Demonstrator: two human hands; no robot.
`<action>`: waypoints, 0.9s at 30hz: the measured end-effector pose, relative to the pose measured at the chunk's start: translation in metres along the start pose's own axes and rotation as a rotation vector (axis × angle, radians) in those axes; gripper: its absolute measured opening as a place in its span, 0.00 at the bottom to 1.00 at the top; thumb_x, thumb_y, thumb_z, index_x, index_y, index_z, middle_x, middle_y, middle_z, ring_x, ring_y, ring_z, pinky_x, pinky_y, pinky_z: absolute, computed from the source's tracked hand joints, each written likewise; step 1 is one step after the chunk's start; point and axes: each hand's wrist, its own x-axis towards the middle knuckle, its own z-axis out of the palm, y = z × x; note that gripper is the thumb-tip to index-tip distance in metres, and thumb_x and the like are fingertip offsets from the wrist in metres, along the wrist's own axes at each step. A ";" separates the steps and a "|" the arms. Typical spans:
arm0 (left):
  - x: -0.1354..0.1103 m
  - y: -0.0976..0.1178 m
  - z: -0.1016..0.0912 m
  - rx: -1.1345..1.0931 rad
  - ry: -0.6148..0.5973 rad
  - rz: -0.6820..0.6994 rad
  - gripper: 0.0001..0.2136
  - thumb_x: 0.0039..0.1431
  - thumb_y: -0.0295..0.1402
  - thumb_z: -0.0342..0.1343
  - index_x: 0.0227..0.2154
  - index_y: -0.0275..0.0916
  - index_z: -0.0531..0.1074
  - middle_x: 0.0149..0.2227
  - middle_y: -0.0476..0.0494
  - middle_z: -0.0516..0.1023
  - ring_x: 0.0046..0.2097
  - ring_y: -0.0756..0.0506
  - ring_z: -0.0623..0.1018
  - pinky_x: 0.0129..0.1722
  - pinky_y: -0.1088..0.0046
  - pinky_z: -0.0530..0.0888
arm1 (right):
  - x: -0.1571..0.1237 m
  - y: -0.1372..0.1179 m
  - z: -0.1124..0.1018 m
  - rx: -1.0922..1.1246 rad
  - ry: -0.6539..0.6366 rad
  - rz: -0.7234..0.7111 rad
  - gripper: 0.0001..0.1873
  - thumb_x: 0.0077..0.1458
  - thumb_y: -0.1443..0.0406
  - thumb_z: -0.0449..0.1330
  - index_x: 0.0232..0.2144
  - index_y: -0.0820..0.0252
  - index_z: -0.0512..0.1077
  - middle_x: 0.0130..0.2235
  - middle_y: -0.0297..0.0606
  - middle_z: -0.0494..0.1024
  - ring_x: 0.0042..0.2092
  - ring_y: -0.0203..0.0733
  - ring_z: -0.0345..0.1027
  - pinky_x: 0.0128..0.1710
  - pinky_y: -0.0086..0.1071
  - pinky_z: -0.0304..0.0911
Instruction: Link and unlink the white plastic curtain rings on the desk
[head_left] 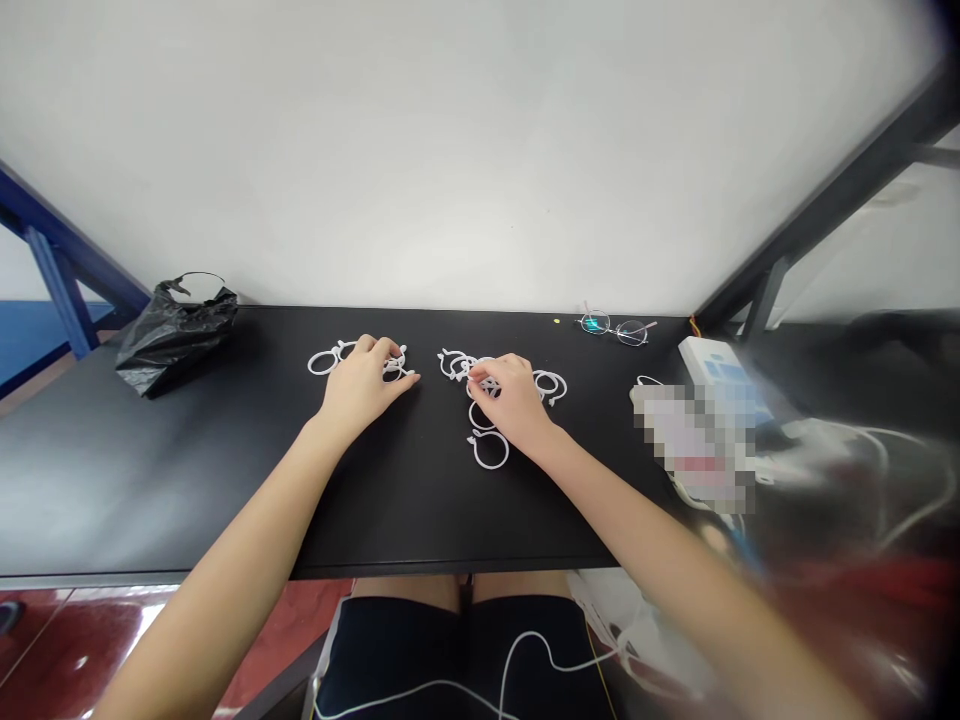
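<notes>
- The left hand point(366, 385) lies palm down with its fingers curled over the left pile of rings point(324, 362). Whether it grips one cannot be told.
- The right hand point(514, 402) is nearly closed, its fingertips pinched on a white ring point(469, 372) at the right pile point(551, 383).
- A loose ring point(489, 450) lies on the table point(420, 500) just beside the right wrist, well apart from the left hand.

1. A plain white wall point(465, 150) fills the upper view, evenly lit.
2. A matt black flat-topped table point(225, 470) stands against it.
3. A blue metal frame point(52, 270) slants at the left and a dark metal strut point(825, 200) at the right.
4. A glossy reddish-brown floor point(45, 630) shows below the table's edge.
</notes>
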 end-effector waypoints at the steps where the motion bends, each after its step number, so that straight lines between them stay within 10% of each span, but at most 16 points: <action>1: 0.000 0.000 0.001 -0.036 0.016 0.020 0.16 0.55 0.45 0.60 0.41 0.40 0.71 0.43 0.43 0.72 0.35 0.44 0.75 0.29 0.72 0.66 | 0.000 0.000 0.000 0.006 0.027 -0.019 0.07 0.53 0.73 0.61 0.31 0.55 0.72 0.31 0.32 0.81 0.40 0.45 0.69 0.49 0.43 0.58; 9: -0.004 0.019 0.001 -0.460 -0.049 0.200 0.15 0.60 0.46 0.54 0.39 0.40 0.70 0.36 0.46 0.75 0.26 0.50 0.69 0.30 0.72 0.67 | 0.001 -0.005 -0.002 0.040 0.242 -0.204 0.06 0.57 0.72 0.59 0.32 0.56 0.72 0.31 0.34 0.79 0.36 0.42 0.69 0.39 0.37 0.63; 27: -0.013 0.045 0.006 -1.198 -0.427 0.002 0.20 0.59 0.49 0.54 0.46 0.38 0.72 0.35 0.44 0.74 0.32 0.48 0.75 0.22 0.76 0.75 | -0.008 -0.016 0.008 0.021 0.056 -0.458 0.10 0.62 0.70 0.56 0.29 0.53 0.72 0.28 0.33 0.77 0.38 0.41 0.67 0.43 0.38 0.61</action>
